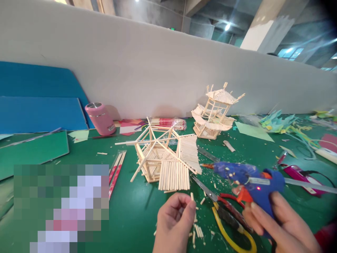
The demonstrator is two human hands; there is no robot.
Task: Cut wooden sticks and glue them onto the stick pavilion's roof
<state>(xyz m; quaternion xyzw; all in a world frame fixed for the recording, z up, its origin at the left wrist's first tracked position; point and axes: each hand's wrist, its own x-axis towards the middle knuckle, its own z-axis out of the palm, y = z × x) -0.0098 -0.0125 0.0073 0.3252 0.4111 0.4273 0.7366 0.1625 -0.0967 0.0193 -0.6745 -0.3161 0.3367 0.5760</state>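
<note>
My left hand (175,221) pinches a short wooden stick piece (192,196) between thumb and fingertips. My right hand (279,221) is wrapped around the grip of a blue hot glue gun (240,174), its red light lit and a clear glue stick at its rear. The nozzle points left at a half-built wooden stick pavilion (173,175), apart from my left hand. Two roof panels of this model are filled with sticks laid side by side; other roof beams are bare. Between my hands lie scissors (210,191) and pliers with red and yellow handles (221,225).
A taller stick pavilion (214,112) stands behind, near the white partition (147,66). At the left are a pink flask (101,119), wrapped chopsticks (117,172) and blue boards (42,112). Cut stick pieces (198,232) litter the green table. A magenta device (302,179) lies right.
</note>
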